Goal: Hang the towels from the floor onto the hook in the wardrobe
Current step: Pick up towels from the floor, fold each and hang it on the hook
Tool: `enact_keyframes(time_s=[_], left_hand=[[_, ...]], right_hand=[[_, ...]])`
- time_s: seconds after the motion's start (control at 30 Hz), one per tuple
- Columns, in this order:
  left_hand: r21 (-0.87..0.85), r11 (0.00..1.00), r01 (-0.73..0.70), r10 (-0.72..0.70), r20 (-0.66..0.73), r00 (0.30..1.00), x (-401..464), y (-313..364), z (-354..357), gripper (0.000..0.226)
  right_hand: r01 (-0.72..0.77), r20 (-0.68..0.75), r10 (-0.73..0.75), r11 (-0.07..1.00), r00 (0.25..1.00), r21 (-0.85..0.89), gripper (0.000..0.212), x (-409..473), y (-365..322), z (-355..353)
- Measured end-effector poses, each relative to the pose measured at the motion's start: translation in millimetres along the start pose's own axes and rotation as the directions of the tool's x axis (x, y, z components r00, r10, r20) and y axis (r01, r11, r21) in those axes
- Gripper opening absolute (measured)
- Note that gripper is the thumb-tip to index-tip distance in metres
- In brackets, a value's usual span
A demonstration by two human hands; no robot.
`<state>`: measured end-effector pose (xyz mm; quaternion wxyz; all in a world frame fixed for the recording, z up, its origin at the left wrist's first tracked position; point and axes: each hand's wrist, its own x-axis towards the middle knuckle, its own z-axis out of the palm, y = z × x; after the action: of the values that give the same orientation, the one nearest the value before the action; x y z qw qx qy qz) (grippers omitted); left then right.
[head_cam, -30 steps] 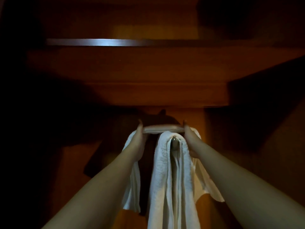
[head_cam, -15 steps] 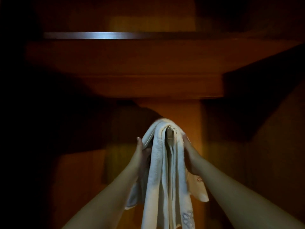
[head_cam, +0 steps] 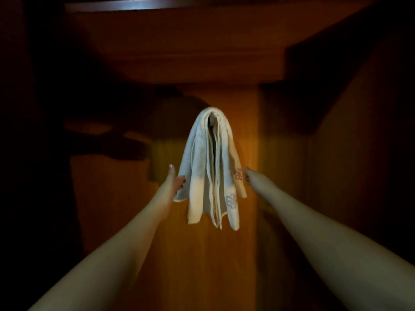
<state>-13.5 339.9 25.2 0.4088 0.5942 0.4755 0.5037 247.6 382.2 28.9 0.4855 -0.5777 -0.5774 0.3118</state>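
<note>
Several white towels (head_cam: 202, 167) hang folded over a metal hook (head_cam: 212, 118) on the wardrobe's back panel, and their ends dangle freely. My left hand (head_cam: 174, 182) is at the towels' lower left edge. Its fingertips touch the cloth and its thumb points up, clear of it. My right hand (head_cam: 248, 177) is at the lower right edge, with curled fingers pinching the outer towel beside its red embroidery. Both forearms reach in from below.
A wooden shelf (head_cam: 202, 41) spans the wardrobe above the hook. The orange-brown back panel (head_cam: 202, 254) runs down below the towels. The wardrobe's right side wall (head_cam: 359, 153) stands close by, and the left side lies in deep shadow.
Both hands have slid down from the top of the towels at the hook to their lower side edges. The last towel now lies draped over the hook. The view has tilted down.
</note>
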Motion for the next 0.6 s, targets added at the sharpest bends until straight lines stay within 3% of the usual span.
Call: enact_keyframes(time_s=[0.13,0.3,0.4,0.6], left_hand=[[0.132,0.991,0.02,-0.024,0.025,0.999,-52,-1,-3,0.073],[0.345,0.938,0.005,-0.032,0.072,0.997,-104,-9,-8,0.06],[0.477,0.878,-0.041,-0.054,0.183,0.982,-135,-29,-10,0.06],[0.707,0.659,-0.258,-0.133,0.447,0.885,-210,-86,-1,0.075]], right_hand=[[0.086,0.068,-0.074,0.978,0.995,-0.19,0.064,-48,1,-9],[0.108,0.012,-0.116,0.866,0.993,-0.489,0.056,-121,16,-17],[0.078,0.046,-0.063,0.743,0.997,-0.664,0.063,-178,32,-20],[0.0,0.106,0.127,0.642,0.986,-0.767,0.07,-317,85,-18]])
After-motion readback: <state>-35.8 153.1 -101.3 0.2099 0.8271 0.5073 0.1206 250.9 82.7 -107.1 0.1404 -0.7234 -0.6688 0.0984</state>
